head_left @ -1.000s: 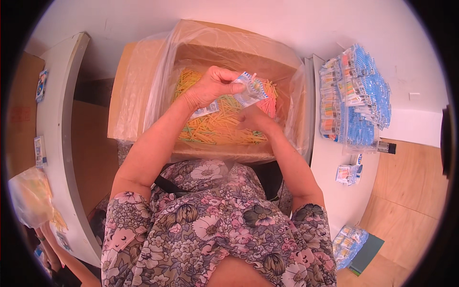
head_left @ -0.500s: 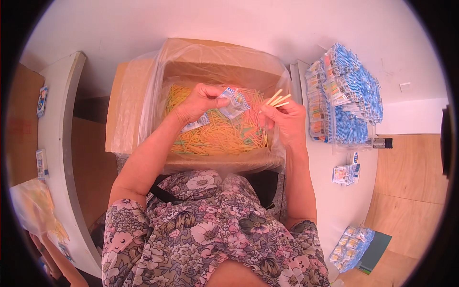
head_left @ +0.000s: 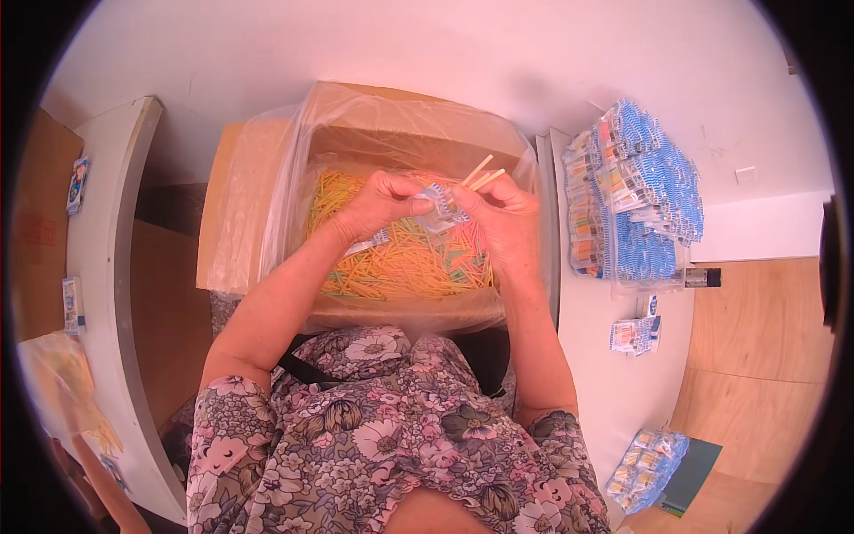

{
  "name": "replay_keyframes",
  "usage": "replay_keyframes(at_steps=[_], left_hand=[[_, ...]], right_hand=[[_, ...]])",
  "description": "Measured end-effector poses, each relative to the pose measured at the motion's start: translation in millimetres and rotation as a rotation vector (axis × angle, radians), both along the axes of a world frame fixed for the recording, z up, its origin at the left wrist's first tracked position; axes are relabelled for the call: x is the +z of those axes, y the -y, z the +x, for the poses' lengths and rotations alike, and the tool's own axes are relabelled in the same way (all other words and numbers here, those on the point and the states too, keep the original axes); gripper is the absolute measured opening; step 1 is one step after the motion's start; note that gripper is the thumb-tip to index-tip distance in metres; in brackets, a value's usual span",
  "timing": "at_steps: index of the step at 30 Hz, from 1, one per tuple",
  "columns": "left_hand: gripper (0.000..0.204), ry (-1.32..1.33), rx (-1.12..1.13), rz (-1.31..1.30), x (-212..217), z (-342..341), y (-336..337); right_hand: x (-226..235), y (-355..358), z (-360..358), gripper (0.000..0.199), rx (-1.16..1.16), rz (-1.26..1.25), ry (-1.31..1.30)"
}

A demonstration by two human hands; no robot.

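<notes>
Between the thumb and fingers of my left hand is a small clear plastic packet with blue-striped printing. Another packet shows below that hand, partly covered by it. My right hand pinches a few thin pale-yellow sticks, their upper ends poking out above the fingers. Its thumb and fingertips meet the packet's upper right edge; whether the sticks' lower ends are inside the packet is hidden. Both hands are above a cardboard box lined with clear plastic, which holds many loose yellow, orange, pink and green sticks.
On the white table at right, a clear bin holds a tall pile of filled packets. Nearer lie loose packets and a packet bundle beside a dark-green board. Another person's arm reaches in at the lower left.
My right hand has moved left with the sticks, up to the packet. The sticks now point more steeply up to the right. My left hand still holds the packet in nearly the same place.
</notes>
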State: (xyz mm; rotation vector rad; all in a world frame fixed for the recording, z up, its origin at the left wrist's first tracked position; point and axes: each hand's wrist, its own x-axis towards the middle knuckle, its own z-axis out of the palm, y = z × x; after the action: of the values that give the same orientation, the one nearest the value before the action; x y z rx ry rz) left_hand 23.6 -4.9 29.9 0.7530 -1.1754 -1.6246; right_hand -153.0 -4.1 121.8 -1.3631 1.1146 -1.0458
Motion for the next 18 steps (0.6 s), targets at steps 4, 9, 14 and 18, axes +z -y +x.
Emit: replay_keyframes(at_steps=[4, 9, 14, 18], left_hand=[[0.019, 0.017, 0.006, 0.012, 0, 0, 1], [0.018, -0.008, 0.013, -0.001, -3, 0, 2], [0.018, -0.026, 0.015, -0.033, 1, -2, 0], [0.018, -0.036, 0.025, -0.013, 4, 0, -2]], right_hand=[[-2, 3, -5, 0.008, -0.017, -0.118, -0.104], [3, -4, -3, 0.011, 0.022, -0.070, -0.118], [9, -5, -9, 0.012, 0.084, -0.106, -0.244], [5, 0, -14, 0.012, 0.078, -0.061, -0.204]])
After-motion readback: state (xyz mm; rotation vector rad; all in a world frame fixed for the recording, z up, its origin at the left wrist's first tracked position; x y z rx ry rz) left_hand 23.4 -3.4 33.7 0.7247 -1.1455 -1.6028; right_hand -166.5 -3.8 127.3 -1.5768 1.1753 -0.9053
